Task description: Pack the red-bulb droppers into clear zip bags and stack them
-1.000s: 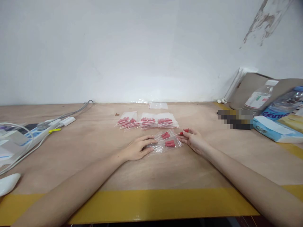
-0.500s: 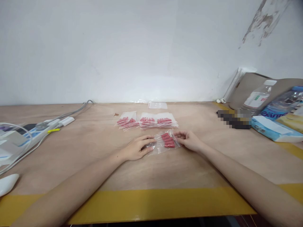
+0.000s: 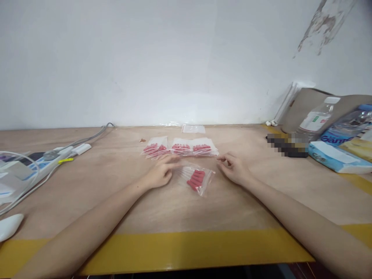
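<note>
Small clear bag (image 3: 197, 179) of red pieces lies flat on the wooden table (image 3: 116, 182), between both hands, tilted, touching neither as far as I can tell. Left hand (image 3: 159, 173) just left of the bag, fingers loosely curled, holding nothing; fingertips may brush the bag's top corner, view too blurred to be sure. Right hand (image 3: 234, 169) just right of it, fingers (image 3: 223, 159) bent and slightly apart, empty. Row of filled bags (image 3: 180, 147) sits behind, near the left fingertips. Flat empty bag (image 3: 193, 129) further back by the wall. Power strip (image 3: 55, 159) far left, water bottle (image 3: 316, 120) far right.
</note>
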A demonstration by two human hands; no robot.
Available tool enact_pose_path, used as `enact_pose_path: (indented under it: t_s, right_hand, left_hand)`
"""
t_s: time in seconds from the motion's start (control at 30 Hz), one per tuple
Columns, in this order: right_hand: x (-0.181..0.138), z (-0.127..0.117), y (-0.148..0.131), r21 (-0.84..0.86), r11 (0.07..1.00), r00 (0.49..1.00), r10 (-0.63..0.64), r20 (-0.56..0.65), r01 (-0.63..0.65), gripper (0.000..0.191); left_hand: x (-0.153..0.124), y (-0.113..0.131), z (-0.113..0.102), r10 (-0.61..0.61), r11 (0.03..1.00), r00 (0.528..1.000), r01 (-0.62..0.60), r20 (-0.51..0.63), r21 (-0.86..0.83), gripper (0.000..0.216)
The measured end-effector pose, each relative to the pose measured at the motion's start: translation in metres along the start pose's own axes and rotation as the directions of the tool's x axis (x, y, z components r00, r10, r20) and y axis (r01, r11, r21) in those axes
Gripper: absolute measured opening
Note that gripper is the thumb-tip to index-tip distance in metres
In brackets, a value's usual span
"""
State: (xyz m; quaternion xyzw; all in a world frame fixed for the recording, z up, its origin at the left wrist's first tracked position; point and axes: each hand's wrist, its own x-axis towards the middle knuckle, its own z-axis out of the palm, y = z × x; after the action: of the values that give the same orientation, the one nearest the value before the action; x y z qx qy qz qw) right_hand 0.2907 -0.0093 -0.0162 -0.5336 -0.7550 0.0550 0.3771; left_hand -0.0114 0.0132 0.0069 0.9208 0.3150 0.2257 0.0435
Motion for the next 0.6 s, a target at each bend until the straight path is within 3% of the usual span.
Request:
enact_pose_path:
  t_s: [0.1, 0.17, 0.27, 0.37, 0.43, 0.6]
  right_hand:
    - [0.011, 0.004, -0.008, -0.198, 0.955, 0.968, -0.24, -0.077, 0.221, 0.03]
    - [0.022, 0.009, -0.012, -0.309, 0.895, 0.94, -0.341, -0.007, 0.322, 0.038]
    - [0.036, 0.019, -0.009, -0.383, 0.848, 0.928, -0.363, 0.087, 0.367, 0.036]
    - [0.039, 0.024, -0.004, -0.346, 0.872, 0.936, -0.347, 0.058, 0.345, 0.029]
    - [0.034, 0.022, -0.006, -0.278, 0.887, 0.925, -0.379, 0.016, 0.368, 0.027]
    - [0.01, 0.012, -0.021, 0.032, 0.84, 0.838, -0.543, 0.053, 0.542, 0.032]
  left_hand:
    - [0.002, 0.016, 0.006, -0.13, 0.99, 0.975, 0.137, -0.179, 0.029, 0.028]
    - [0.002, 0.033, 0.013, -0.172, 0.985, 0.973, 0.173, -0.152, -0.003, 0.031]
    - [0.001, 0.051, 0.022, -0.158, 0.987, 0.987, 0.159, -0.025, 0.01, 0.041]
    - [0.001, 0.044, 0.023, -0.037, 0.999, 0.991, 0.041, 0.128, -0.027, 0.041]
    - [0.002, 0.03, 0.021, 0.038, 0.996, 0.986, -0.025, 0.161, -0.084, 0.039]
    - [0.002, 0.017, 0.018, 0.024, 0.994, 0.994, -0.036, -0.111, -0.107, 0.032]
